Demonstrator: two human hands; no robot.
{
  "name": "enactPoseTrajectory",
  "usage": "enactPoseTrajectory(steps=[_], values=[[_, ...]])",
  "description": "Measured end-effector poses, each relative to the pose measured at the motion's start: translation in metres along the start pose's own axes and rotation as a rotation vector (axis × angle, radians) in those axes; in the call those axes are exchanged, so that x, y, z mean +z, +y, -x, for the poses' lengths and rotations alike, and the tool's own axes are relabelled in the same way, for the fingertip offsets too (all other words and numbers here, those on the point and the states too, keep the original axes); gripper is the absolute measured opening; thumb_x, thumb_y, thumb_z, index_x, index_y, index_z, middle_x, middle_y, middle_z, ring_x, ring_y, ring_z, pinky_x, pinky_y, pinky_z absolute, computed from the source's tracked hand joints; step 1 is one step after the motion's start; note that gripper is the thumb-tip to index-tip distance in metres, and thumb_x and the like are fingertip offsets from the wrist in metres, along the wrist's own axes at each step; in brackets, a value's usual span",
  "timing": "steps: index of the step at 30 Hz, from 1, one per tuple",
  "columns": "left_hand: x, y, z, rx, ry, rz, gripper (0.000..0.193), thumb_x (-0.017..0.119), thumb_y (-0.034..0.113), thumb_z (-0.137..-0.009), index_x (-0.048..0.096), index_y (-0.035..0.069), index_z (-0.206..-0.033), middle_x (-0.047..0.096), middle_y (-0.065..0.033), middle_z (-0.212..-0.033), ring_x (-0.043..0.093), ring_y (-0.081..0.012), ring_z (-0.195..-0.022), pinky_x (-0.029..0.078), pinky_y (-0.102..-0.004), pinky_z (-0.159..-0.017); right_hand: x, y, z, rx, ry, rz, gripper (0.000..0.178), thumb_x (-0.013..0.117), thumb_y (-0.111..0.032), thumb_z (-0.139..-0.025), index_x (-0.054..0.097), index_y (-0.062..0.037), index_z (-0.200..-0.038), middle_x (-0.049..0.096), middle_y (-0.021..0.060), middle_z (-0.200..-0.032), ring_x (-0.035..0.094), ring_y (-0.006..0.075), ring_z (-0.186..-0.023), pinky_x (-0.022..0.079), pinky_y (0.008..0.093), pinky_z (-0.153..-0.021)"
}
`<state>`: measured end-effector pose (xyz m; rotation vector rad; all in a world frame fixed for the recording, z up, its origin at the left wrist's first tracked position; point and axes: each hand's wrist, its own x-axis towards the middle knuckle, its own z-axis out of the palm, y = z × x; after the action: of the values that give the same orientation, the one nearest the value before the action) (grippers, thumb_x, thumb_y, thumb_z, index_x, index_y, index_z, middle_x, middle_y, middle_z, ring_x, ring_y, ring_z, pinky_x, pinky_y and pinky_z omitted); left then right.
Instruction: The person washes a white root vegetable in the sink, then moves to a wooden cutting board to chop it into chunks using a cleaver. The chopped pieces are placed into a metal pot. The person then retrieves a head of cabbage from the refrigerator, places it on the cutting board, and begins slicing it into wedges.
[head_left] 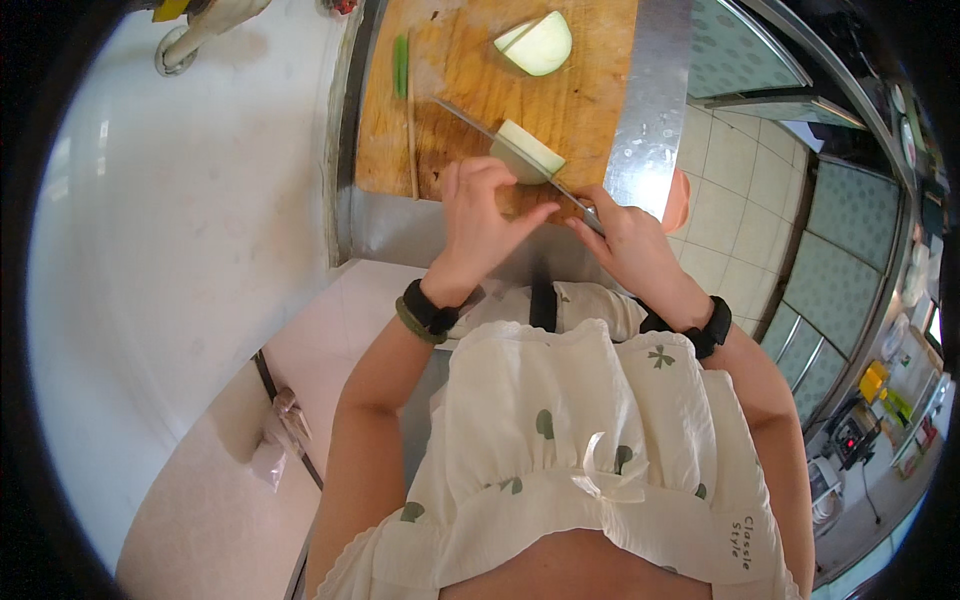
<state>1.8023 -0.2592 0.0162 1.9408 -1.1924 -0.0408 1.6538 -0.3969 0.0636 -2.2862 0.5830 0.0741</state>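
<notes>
A kitchen knife (480, 127) slants across a wooden cutting board (460, 60), its handle in my closed right hand (632, 245). The blade stands along a piece of pale green gourd-like vegetable (533, 146), which shows on both sides of it. My left hand (480, 212) is at the near left of this piece, fingers curled against it and thumb stretched toward the knife handle; the fingertips are partly hidden. Farther up the board lies a larger piece of the same vegetable (540, 45), flat white cut face up, with a cut line across it.
On the board's left side lie a thin wooden stick (412, 120) and a green strip (401, 66). A metal counter surface (650, 100) borders the board on the right, a white wall (220, 180) on the left. Cabinets (855, 215) stand beyond the tiled floor (735, 170).
</notes>
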Motion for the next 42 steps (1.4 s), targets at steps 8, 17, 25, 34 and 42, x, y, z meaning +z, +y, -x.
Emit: enactPoseTrajectory(steps=[8,17,25,34,42], values=[[-0.037,0.044,-0.079,0.207,-0.559,-0.228,0.091,0.084,0.037,-0.057,0.043,0.008,-0.133,0.065,-0.0107,-0.086,0.057,-0.0261,-0.09,0.036,-0.0395,-0.089,0.004,0.004,0.001,-0.042,0.042,0.039,0.025,0.061,-0.023,-0.086,0.052,-0.0058,-0.101,0.06,0.018,-0.062,0.06,0.0376,-0.058,0.049,0.0461,-0.051],[-0.019,0.03,-0.094,0.193,-0.918,-0.426,0.095,0.084,0.039,-0.05,0.046,0.01,-0.133,0.066,-0.012,-0.085,0.061,-0.028,-0.087,0.037,-0.0368,-0.082,-0.003,0.001,0.001,-0.073,0.066,0.001,0.031,0.062,-0.028,-0.088,0.054,-0.006,-0.108,0.061,0.017,-0.063,0.062,0.0348,-0.058,0.048,0.042,-0.052],[-0.025,0.042,-0.109,0.183,-1.028,-0.422,0.098,0.085,0.036,-0.048,0.045,0.01,-0.134,0.066,-0.0133,-0.092,0.058,-0.0286,-0.097,0.038,-0.0367,-0.084,-0.013,-0.006,0.001,-0.068,0.038,-0.054,0.031,0.062,-0.029,-0.088,0.056,-0.0068,-0.108,0.062,0.0168,-0.064,0.062,0.0347,-0.061,0.047,0.0416,-0.053],[-0.099,0.031,-0.101,0.045,-0.109,-0.141,0.058,0.076,0.015,-0.069,0.053,0.008,-0.121,0.065,-0.0089,-0.098,0.059,-0.0293,-0.094,0.045,-0.0396,-0.085,-0.037,-0.015,0.01,-0.067,0.133,0.032,0.029,0.063,-0.027,-0.088,0.057,-0.0067,-0.109,0.059,0.0151,-0.062,0.06,0.0302,-0.056,0.046,0.0364,-0.053],[-0.043,-0.03,-0.042,0.142,-0.525,-0.317,0.064,0.076,0.01,-0.067,0.05,0.008,-0.126,0.05,-0.0119,-0.131,0.046,-0.0316,-0.121,0.037,-0.0417,-0.1,-0.046,-0.001,0.011,0.028,0.157,0.123,0.03,0.06,-0.036,-0.089,0.06,-0.0107,-0.104,0.06,0.0089,-0.058,0.062,0.0269,-0.053,0.045,0.0354,-0.048]])
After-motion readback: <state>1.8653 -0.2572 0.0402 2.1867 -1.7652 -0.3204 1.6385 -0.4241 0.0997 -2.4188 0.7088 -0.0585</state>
